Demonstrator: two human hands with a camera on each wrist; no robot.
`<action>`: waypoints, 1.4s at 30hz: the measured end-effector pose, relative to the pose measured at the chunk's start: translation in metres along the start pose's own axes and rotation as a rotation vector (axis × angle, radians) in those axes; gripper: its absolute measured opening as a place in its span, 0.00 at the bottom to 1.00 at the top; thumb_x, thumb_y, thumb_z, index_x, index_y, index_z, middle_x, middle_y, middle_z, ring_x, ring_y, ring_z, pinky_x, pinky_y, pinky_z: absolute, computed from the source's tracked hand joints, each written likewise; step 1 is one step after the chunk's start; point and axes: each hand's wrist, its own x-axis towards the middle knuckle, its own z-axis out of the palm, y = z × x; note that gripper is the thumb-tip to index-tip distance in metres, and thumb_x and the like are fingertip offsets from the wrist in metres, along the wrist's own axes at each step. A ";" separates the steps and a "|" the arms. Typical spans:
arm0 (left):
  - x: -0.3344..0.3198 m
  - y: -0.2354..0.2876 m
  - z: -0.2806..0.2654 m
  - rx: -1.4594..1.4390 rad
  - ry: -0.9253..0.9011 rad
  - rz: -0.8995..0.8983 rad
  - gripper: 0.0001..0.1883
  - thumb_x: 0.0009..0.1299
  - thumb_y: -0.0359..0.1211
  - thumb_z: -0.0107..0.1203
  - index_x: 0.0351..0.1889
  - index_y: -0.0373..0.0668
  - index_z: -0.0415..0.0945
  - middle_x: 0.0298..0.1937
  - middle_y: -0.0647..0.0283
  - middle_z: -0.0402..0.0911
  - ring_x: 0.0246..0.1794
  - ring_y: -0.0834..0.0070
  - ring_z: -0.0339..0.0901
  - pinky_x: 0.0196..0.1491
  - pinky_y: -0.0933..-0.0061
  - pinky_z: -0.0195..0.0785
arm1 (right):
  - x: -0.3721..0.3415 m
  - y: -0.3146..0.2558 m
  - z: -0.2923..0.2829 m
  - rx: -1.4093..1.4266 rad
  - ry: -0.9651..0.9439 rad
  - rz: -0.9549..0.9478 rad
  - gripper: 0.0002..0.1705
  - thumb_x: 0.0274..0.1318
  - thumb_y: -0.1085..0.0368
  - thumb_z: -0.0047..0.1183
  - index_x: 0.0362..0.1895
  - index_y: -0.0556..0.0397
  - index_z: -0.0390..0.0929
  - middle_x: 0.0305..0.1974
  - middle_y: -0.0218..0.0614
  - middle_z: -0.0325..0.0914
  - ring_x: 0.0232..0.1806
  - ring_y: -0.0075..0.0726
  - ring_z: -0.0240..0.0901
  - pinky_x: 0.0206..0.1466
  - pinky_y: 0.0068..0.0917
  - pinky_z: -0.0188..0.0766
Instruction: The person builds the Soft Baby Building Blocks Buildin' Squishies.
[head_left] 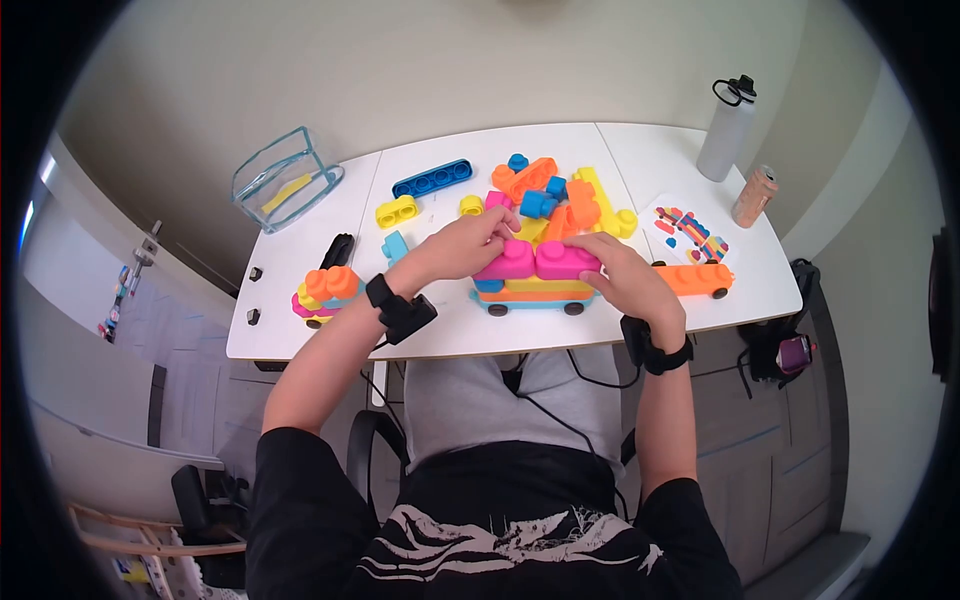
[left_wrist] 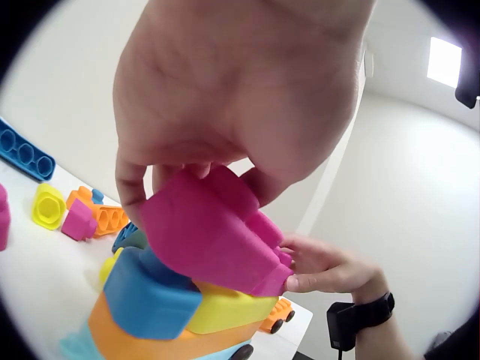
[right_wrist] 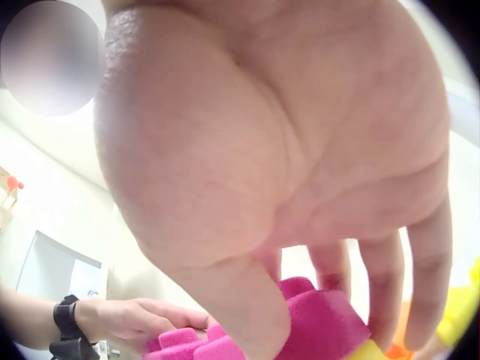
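My left hand (head_left: 466, 246) grips a pink toy block (head_left: 506, 262) between thumb and fingers at the left top of a wheeled stack. In the left wrist view this pink block (left_wrist: 210, 232) tilts above a blue block (left_wrist: 154, 296) and a yellow block (left_wrist: 232, 307). My right hand (head_left: 630, 283) holds a second pink block (head_left: 567, 262) at the right, thumb on the near side and fingers behind. Under the pink pieces lie a yellow layer, an orange layer (head_left: 535, 295) and a light blue wheeled base (head_left: 535, 305).
Loose blocks, including an orange piece (head_left: 530, 180), lie behind the stack. A small block vehicle (head_left: 325, 295) stands left, an orange wheeled base (head_left: 695, 279) right. Around them are a clear bag (head_left: 290, 185), a picture sheet (head_left: 690, 235), a can (head_left: 755, 197) and a bottle (head_left: 725, 140).
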 end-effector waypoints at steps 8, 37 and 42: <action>-0.010 0.002 0.053 0.168 0.384 0.040 0.12 0.77 0.27 0.46 0.55 0.40 0.76 0.47 0.46 0.86 0.49 0.46 0.84 0.49 0.48 0.77 | 0.000 -0.006 0.001 -0.018 -0.012 0.087 0.29 0.62 0.75 0.61 0.68 0.49 0.76 0.62 0.46 0.79 0.63 0.56 0.77 0.65 0.42 0.76; 0.050 -0.074 -0.040 0.258 0.131 -0.010 0.14 0.78 0.39 0.58 0.55 0.42 0.76 0.47 0.58 0.87 0.48 0.62 0.86 0.51 0.61 0.78 | -0.010 -0.001 -0.016 0.003 -0.086 0.103 0.29 0.61 0.73 0.63 0.66 0.44 0.74 0.56 0.49 0.80 0.59 0.57 0.79 0.63 0.43 0.76; 0.076 -0.070 -0.037 0.425 0.164 -0.088 0.15 0.72 0.30 0.60 0.57 0.42 0.77 0.52 0.57 0.87 0.53 0.57 0.85 0.55 0.58 0.78 | -0.009 0.002 -0.016 -0.014 -0.100 0.085 0.31 0.60 0.74 0.64 0.68 0.48 0.75 0.60 0.43 0.81 0.60 0.51 0.79 0.64 0.41 0.75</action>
